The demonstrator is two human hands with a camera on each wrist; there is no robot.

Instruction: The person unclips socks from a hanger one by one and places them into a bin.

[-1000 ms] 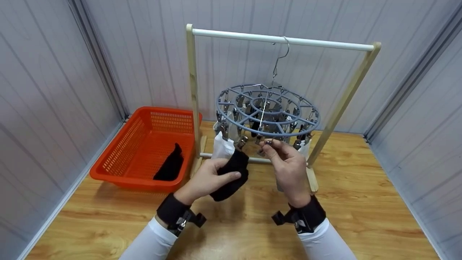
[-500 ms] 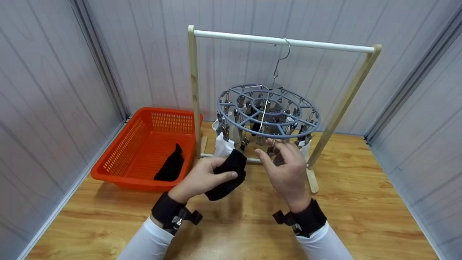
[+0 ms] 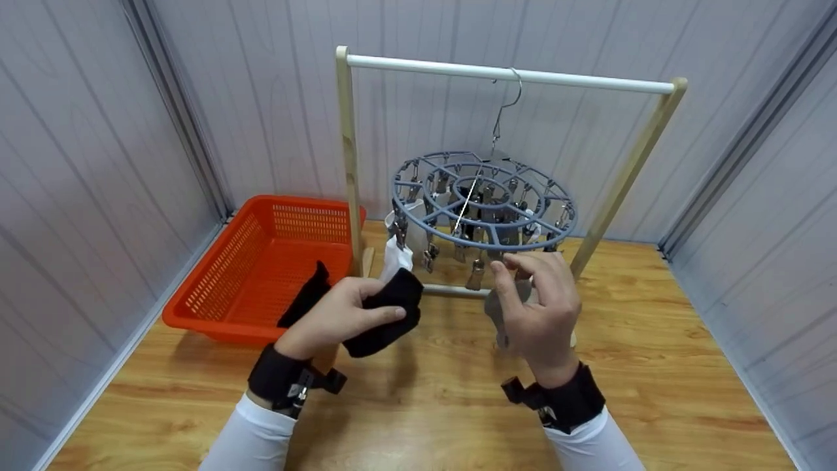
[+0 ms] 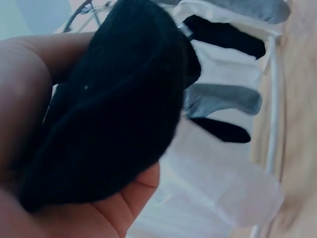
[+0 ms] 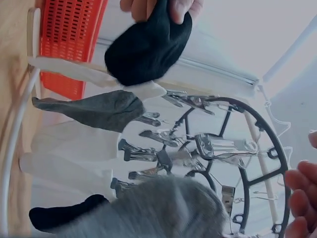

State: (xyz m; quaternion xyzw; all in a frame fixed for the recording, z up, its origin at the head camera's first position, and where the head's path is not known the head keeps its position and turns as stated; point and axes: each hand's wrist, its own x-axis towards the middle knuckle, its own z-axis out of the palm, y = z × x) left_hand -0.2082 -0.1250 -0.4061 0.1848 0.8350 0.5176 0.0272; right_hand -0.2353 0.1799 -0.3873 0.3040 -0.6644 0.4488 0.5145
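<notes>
My left hand pinches a black sock between thumb and fingers, left of the hanger's front. The sock is bunched and fills much of the left wrist view. At the front right of the round clip hanger, my right hand has its thumb and fingers apart, fingertips close below the rim. Beside it hangs a grey sock, also large in the right wrist view. A bare metal clip dangles between the two hands. A white sock hangs behind the black one.
A wooden stand with a white rail carries the hanger by its hook. At the left, an orange basket holds another black sock. More socks, including a white sock, hang from clips. Panel walls surround the wooden floor.
My right hand has let go of a metal clip and moved slightly right. The hanger has turned, its front swinging left. My left hand has moved left with the black sock.
</notes>
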